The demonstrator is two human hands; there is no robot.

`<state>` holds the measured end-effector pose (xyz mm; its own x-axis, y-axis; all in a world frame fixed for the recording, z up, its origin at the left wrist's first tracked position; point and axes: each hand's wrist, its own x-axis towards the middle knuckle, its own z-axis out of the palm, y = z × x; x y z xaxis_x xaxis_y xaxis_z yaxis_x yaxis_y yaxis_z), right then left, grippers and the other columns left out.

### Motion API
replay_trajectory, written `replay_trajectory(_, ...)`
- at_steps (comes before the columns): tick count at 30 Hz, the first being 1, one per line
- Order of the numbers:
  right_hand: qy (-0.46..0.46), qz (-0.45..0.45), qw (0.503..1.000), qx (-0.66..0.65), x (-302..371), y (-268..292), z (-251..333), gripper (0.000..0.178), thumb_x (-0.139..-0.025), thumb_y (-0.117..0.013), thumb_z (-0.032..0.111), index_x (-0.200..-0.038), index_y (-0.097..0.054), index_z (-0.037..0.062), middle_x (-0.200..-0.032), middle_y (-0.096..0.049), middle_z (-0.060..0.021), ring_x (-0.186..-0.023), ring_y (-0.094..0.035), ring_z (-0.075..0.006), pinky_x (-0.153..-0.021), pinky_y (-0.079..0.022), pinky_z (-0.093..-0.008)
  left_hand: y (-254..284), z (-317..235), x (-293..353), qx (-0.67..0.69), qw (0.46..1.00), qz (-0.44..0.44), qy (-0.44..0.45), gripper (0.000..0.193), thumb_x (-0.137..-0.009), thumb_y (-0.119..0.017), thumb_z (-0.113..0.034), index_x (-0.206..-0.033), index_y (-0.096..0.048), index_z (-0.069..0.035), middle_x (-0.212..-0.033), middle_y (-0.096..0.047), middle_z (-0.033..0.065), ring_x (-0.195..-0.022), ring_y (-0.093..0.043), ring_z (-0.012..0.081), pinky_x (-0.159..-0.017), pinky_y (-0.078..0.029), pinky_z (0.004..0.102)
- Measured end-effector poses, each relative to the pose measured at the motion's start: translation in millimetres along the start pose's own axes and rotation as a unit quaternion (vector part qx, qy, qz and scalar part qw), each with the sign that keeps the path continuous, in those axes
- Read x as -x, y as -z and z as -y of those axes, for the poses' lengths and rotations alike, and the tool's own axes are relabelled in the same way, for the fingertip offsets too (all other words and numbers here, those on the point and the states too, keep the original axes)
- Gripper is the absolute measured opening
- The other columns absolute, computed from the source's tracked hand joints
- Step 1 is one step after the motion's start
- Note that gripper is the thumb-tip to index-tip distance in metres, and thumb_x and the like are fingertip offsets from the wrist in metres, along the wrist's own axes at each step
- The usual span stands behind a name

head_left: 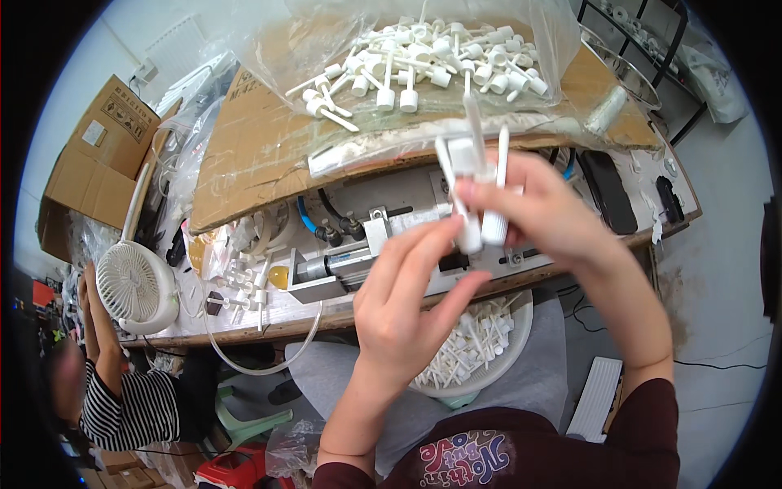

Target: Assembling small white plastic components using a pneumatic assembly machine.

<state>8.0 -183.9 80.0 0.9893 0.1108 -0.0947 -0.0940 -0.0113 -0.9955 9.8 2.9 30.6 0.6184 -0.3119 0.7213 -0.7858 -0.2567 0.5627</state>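
Several white caps with long thin stems [494, 227] are gripped in my right hand [542, 200], in front of my chest above the bench. Their stems point up and away, and their ribbed caps hang at the lower side. My left hand [403, 297] is beside them, thumb spread away from the fingers. Its fingertips are at the lowest cap, though I cannot tell whether they touch it. Past my hands, a heap of similar stemmed caps [409, 99] lies in a clear plastic bag on cardboard [252, 155]. On my lap rests a white basket [528, 326] filled with small white parts.
A metal cylinder fixture [326, 269] is mounted on the bench under the cardboard. Left of it are loose stemmed caps [259, 297] and a white fan [138, 285]. A black phone [609, 191] lies at right. Another person in a striped top [134, 403] sits at far left.
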Motion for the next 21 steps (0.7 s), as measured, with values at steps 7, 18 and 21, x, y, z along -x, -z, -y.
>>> replay_trajectory(7,-0.051,-0.047,0.997,-0.034,43.5,6.3,-43.4,0.027,-0.101,-0.061,0.028,-0.113,-0.063,0.0047,-0.086,-0.067,0.0027,-0.067,-0.055,0.0003,-0.053,-0.04,-0.0171,-0.8,1.1,32.0,-0.006,0.996,0.082,0.025,0.034,-0.073,-0.079,0.003,-0.107,-0.072,0.001,-0.1,-0.069,0.0115,-0.08,-0.069,0.0225,-0.068,-0.056,0.0315)
replay_trajectory(18,0.14,-0.061,0.975,0.16,75.3,11.3,-57.9,0.019,-0.094,-0.064,0.011,-0.111,-0.061,0.0014,-0.092,-0.062,-0.004,-0.079,-0.057,-0.0108,-0.072,-0.043,-0.0226,-15.1,15.0,31.3,-0.212,0.958,0.188,-0.032,0.028,-0.074,-0.081,-0.011,-0.101,-0.076,-0.008,-0.115,-0.073,0.0032,-0.057,-0.059,0.0181,-0.056,-0.048,0.0288)
replay_trajectory(21,0.269,-0.084,0.914,0.292,72.9,12.6,-67.1,0.023,-0.079,-0.072,0.006,-0.099,-0.061,0.0019,-0.095,-0.062,-0.0102,-0.074,-0.061,-0.023,-0.067,-0.049,-0.0276,-16.5,15.0,32.9,-0.202,0.96,0.192,-0.023,0.028,-0.074,-0.081,-0.011,-0.1,-0.076,-0.007,-0.114,-0.073,0.004,-0.058,-0.06,0.0181,-0.057,-0.049,0.0285)
